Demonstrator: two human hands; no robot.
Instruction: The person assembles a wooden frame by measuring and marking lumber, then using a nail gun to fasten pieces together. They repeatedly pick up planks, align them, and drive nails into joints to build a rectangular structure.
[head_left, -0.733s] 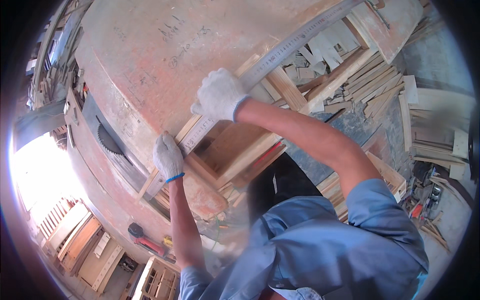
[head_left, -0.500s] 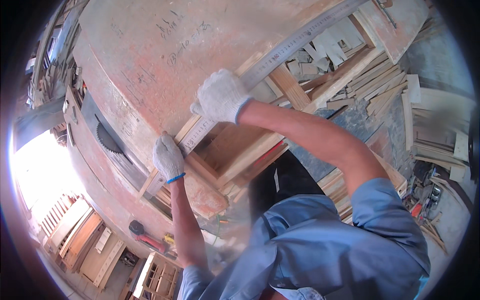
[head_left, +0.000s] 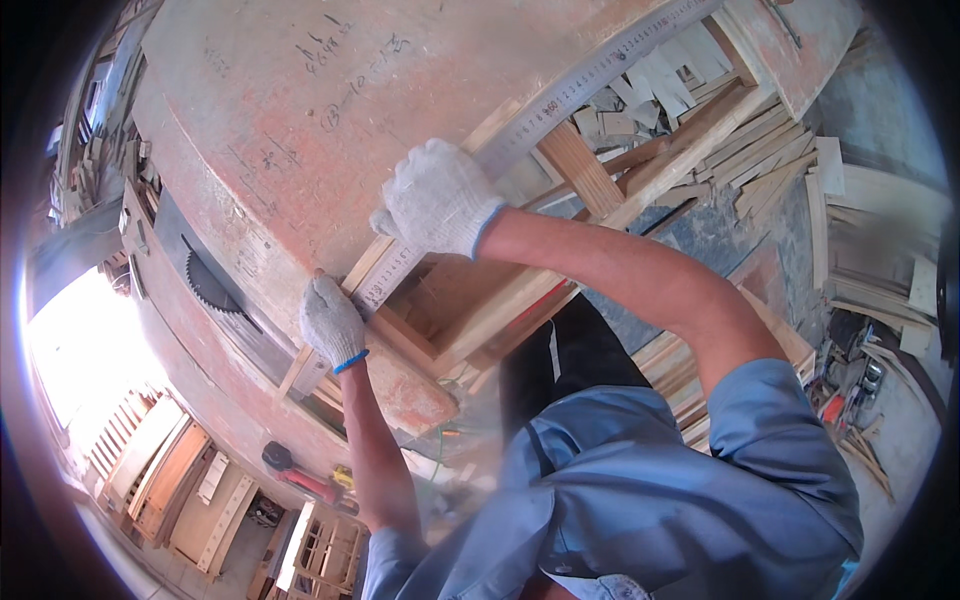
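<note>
Metal ruler (head_left: 528, 130) runs diag., lower L to upper R, passing under both: L hand (head_left: 333, 322) nr its lower end, fingers tog.; R hand (head_left: 438, 197) farther up, fingers curled. Can't tell if either's pinching it or just pressing.

Worn reddish bench (head_left: 270, 120) — metal ruler (head_left: 575, 92), pale wooden strip (head_left: 498, 122) along one edge

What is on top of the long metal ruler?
The gloved right hand and gloved left hand lie across the ruler. The stretches of it beneath them are covered and cannot be seen.
</note>
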